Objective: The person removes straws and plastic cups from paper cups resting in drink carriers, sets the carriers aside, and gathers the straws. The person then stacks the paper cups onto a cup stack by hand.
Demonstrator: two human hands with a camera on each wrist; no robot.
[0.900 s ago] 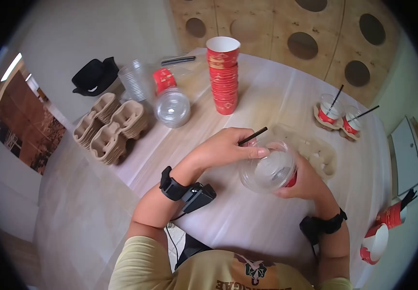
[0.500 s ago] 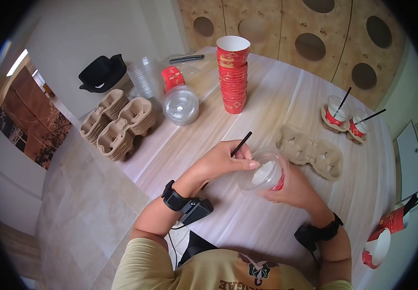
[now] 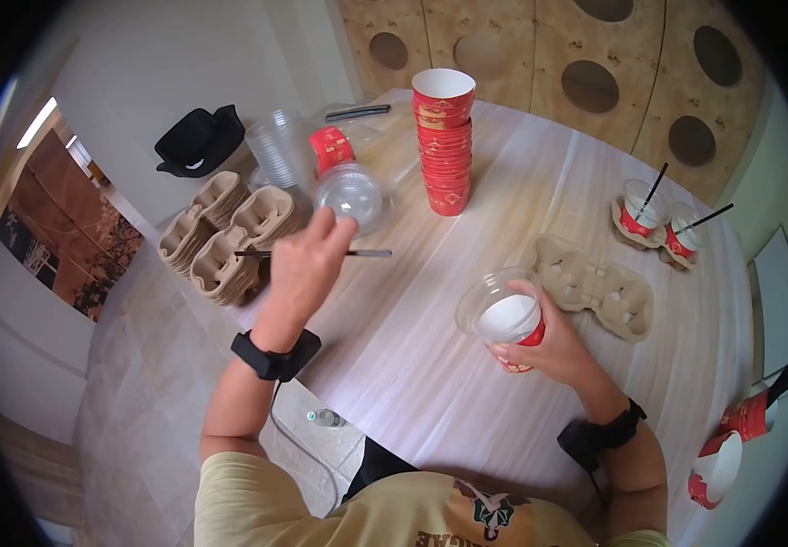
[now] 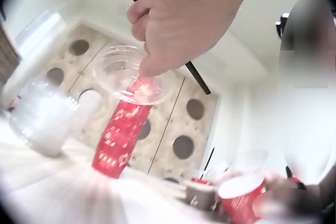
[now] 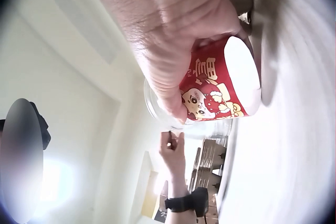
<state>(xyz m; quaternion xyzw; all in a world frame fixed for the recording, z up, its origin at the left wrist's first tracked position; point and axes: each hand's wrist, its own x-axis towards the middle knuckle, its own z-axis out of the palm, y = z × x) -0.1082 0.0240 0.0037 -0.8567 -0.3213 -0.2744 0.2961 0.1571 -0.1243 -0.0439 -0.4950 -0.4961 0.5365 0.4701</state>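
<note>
Nearest, on the near side of the tall stack of red paper cups (image 3: 447, 155), the right hand (image 3: 558, 342) grips a red paper cup (image 5: 212, 85), fingers and thumb curled round its smooth, cartoon-printed wall. A clear plastic piece (image 3: 470, 319) with a round rim is seated at its mouth; the inside shows white, and whether this is lining or contents cannot be told. The left hand (image 3: 307, 269), raised near-left of the stack with its back uppermost, pinches a thin clear lid (image 4: 107, 79) at the fingertips, a slim black straw (image 4: 199, 79) lying across the curled fingers.

Right of the stack, at the table's edge, are two red cups, one upright container of black straws (image 3: 745, 417) and one white-lined cup (image 3: 715, 469). Nearer the stack lies a moulded-fibre carrier (image 3: 590, 284) with rounded hollows; beyond, a second carrier (image 3: 636, 239) holds two lidded cups (image 3: 642, 205) with straws. Left of the stack stand piled fibre carriers (image 3: 230, 264), then nested clear cups (image 3: 274, 150), a red patterned cup (image 3: 330, 150) and a black angular container (image 3: 200, 141). Farthest, behind the stack, rise wooden panels (image 3: 540, 46) with dark discs.
</note>
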